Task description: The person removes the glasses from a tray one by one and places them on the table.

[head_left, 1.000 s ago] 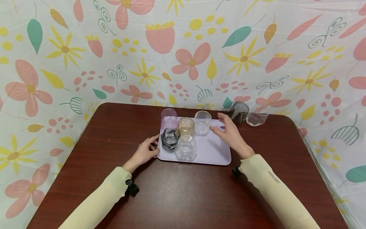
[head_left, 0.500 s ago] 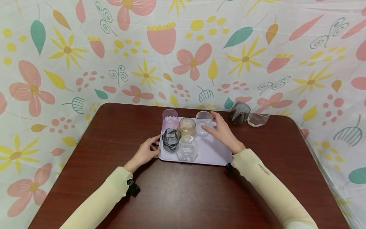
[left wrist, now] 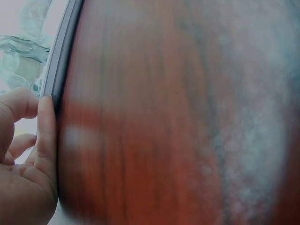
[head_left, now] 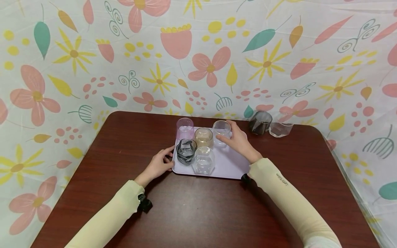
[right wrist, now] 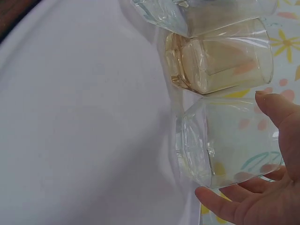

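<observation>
At the left edge of a pale lilac tray (head_left: 227, 163), my left hand (head_left: 159, 163) grips the rim, with thumb and fingers at the edge in the left wrist view. On the tray's back part, my right hand (head_left: 240, 140) holds a clear drinking glass (right wrist: 234, 140), its thumb on one side and fingers round the other. That glass stands upright beside an amber glass (head_left: 203, 136). Also on the tray are a pink glass (head_left: 185, 130), a smoky grey wavy glass (head_left: 186, 155) and another clear glass (head_left: 203, 162) at the front.
Right of the tray, at the table's back edge, are a dark grey glass (head_left: 260, 124) and a clear glass (head_left: 280, 130). The dark brown table (head_left: 192, 210) backs onto a flower-patterned cloth (head_left: 207, 41).
My right hand has moved left across the tray, from beside the back clear glass to round it. The left hand stays at the tray's left edge.
</observation>
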The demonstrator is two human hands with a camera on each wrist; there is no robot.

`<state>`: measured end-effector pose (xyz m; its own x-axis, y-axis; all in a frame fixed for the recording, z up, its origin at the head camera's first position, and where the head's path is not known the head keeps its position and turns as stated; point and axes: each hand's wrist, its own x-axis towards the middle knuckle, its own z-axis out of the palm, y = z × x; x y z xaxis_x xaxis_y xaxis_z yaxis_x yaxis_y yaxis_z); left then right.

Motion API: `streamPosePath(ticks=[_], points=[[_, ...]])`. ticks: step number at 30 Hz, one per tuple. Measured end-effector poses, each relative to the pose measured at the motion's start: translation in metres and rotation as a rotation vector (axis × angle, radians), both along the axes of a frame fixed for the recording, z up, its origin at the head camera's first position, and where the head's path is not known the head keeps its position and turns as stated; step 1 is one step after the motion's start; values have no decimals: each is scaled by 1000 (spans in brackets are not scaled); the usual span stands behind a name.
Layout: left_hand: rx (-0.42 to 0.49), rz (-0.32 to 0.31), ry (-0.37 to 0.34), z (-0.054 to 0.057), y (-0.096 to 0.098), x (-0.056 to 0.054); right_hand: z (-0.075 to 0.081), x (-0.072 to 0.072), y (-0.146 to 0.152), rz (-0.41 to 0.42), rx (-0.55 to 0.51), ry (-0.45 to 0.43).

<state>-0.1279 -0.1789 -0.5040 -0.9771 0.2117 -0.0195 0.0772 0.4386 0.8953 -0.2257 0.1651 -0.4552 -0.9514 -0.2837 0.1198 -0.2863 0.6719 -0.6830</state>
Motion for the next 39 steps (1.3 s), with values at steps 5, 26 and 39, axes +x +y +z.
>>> streamPosePath(ticks=[5, 26, 39], points=[[-1, 4, -5, -1, 0, 0, -2, -2, 0, 9, -20, -36], [-12, 3, -5, -2, 2, -1, -6, 11, 14, -55, -88, -39], [-21, 5, -9, 0, 0, 0, -3, 26, 30, -67, -97, -46]])
